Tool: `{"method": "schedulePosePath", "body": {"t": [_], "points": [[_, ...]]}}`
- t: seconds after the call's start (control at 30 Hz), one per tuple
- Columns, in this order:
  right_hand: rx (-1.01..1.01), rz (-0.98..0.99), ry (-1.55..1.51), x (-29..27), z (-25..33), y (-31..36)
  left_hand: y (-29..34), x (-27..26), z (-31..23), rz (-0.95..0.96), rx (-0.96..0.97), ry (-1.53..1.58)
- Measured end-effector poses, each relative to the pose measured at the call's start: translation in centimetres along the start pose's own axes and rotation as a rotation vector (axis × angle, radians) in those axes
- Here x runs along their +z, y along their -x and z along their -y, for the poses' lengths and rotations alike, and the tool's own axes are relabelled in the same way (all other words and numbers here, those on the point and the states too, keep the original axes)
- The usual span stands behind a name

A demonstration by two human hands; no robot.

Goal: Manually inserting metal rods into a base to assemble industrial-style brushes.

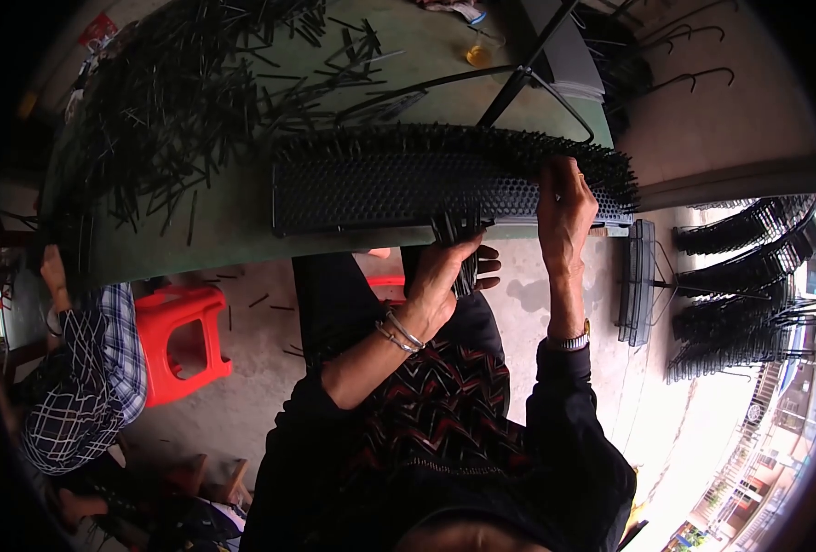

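Note:
A long black panel [371, 193] with a honeycomb of small holes lies along the near edge of the green table. Short black pieces [380, 143] stand up in dense rows along its far side. At the panel's front edge, my left hand [445, 276] is closed round a bundle of thin black strips [454, 226], their ends pointing up toward the holes. My right hand [566, 207] reaches over the panel's right part, its fingers pinched together at the rows. Whatever those fingertips hold is hidden.
Loose black strips [178, 101] are heaped on the table [233, 248] at left. A black wire stand [523, 69] rises behind the panel, near a cup of amber liquid [478, 57]. A red stool [183, 340] and another person's checked sleeve [77, 396] are at left; black racks [739, 276] stand right.

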State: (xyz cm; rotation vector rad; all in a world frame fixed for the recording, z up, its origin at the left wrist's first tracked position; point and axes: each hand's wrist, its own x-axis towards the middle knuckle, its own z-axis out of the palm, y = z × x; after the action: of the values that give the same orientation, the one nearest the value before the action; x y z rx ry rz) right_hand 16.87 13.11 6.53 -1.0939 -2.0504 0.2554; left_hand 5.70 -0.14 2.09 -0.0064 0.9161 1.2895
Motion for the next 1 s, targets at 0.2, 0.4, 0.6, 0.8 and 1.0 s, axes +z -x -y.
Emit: {"method": "schedulePosePath", "body": {"t": [0.2, 0.4, 0.6, 0.8, 1.0], "points": [[0.032, 0.089, -0.101, -0.3, -0.2, -0.5, 0.4, 0.2, -0.5, 0.016, 0.000, -0.036], [-0.148, 0.050, 0.267, 0.9, -0.8, -0.3, 0.6, 0.1, -0.7, 0.031, 0.026, -0.083], [-0.132, 0.068, 0.432, 1.0, -0.6, 0.4, 1.0, 0.6, -1.1, 0.054, 0.037, -0.081], [0.213, 0.314, -0.115, -1.5, 2.3, 1.7, 1.4, 0.6, -1.4, 0.064, 0.058, -0.111], [0.324, 0.749, -0.509, -2.2, 1.5, 1.5, 2.0, 0.8, -1.3, 0.084, 0.056, -0.205]]}}
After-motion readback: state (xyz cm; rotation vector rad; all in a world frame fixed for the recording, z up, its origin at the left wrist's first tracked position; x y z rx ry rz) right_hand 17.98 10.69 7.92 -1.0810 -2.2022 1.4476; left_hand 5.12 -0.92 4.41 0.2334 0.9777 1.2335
